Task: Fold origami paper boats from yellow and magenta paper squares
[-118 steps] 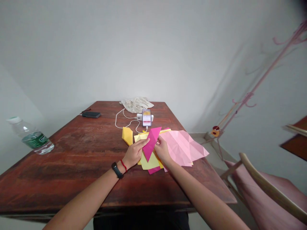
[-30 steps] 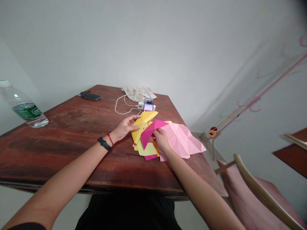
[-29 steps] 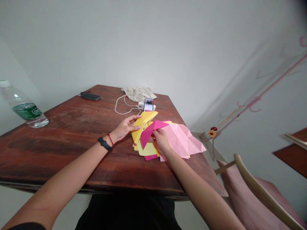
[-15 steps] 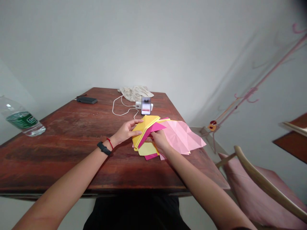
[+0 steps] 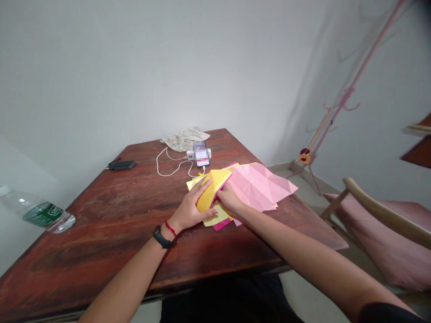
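A folded yellow paper piece (image 5: 215, 181), with magenta paper along its underside, is held tilted above a pile of paper. My left hand (image 5: 193, 207) grips its left side, fingers on top and thumb near the lower edge. My right hand (image 5: 230, 198) is closed at its right underside; the fingertips are hidden behind the paper, so what they pinch cannot be made out. Beneath both hands lie pale yellow paper (image 5: 215, 216) and magenta paper (image 5: 222, 224). A creased pink sheet (image 5: 259, 184) spreads out to the right of my right hand.
A phone (image 5: 202, 158) leans by a white device with a cable (image 5: 168, 175). Behind them lies a crumpled cloth (image 5: 183, 139). A dark power bank (image 5: 122, 165) and a water bottle (image 5: 43, 213) are on the left of the wooden table (image 5: 134, 211). A chair (image 5: 377, 206) stands right.
My left hand has shifted to wrap the yellow piece's lower left side. The magenta flap that stuck out on the right is now mostly tucked under the yellow. The camera view has turned.
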`<state>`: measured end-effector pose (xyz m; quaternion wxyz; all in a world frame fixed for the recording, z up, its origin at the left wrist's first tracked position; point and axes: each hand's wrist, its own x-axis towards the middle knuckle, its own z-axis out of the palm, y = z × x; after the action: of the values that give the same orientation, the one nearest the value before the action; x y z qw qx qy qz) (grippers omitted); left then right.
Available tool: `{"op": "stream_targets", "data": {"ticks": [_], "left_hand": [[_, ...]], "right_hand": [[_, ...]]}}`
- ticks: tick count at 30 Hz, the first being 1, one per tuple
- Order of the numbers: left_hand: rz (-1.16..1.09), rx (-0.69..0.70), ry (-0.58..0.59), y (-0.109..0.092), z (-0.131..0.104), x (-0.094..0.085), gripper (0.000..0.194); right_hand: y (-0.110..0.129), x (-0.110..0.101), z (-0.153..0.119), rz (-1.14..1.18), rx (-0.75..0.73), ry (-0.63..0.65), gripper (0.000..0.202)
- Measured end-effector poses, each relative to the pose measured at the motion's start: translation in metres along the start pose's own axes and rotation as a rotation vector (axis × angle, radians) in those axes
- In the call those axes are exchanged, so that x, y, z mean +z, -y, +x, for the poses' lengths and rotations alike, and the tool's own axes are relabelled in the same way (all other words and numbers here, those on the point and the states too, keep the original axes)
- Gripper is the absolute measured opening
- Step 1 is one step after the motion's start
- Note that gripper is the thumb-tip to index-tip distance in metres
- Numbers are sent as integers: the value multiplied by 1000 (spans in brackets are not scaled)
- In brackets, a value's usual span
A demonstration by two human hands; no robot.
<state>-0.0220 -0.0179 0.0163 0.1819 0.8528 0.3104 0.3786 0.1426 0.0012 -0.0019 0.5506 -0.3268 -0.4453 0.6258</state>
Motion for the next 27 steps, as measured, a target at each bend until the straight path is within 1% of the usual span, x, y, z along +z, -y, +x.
{"op": "stream_targets", "data": {"ticks": [2,4,7,9,11,14,15,18,20,22,23,24,25,27], "left_hand": [[77,-6,-69,-2,0,-1,80],[149,-7,-164,-2,1,-3,69],[217,8,-273,0,5,-11,58],[243,-5,-329,4,6,-21,55],[262,-44,-364,11,7,-35,54],[291,-143,-382,31,0,-62,52],[288,-204,-387,39,-4,-72,53],[170,-465,-379,71,-22,-99,58],[107,-627,-366,92,-38,-114,55],[140,-726,-374,109,-52,-125,53],[162,-763,-379,117,-58,-129,53],[178,-798,-378,123,-63,-133,53],[176,-820,-358,128,-66,-137,54],[169,-838,-333,134,-65,-143,57]], "right_hand": [[1,2,-2,81,13,46,23],[4,3,-5,175,51,93,20],[10,5,-8,265,97,153,22],[13,5,-9,255,91,201,30],[14,5,-8,174,61,214,37],[15,4,-6,3,6,192,39],[16,4,-5,-49,-14,205,38],[30,6,-5,-231,-119,328,35],[46,5,-4,-431,-232,369,29],[61,1,-1,-717,-298,389,27],[66,-2,0,-859,-301,376,28],[69,-6,2,-1016,-275,347,32],[70,-10,3,-1174,-219,303,39],[65,-18,4,-1418,-30,236,59]]}}
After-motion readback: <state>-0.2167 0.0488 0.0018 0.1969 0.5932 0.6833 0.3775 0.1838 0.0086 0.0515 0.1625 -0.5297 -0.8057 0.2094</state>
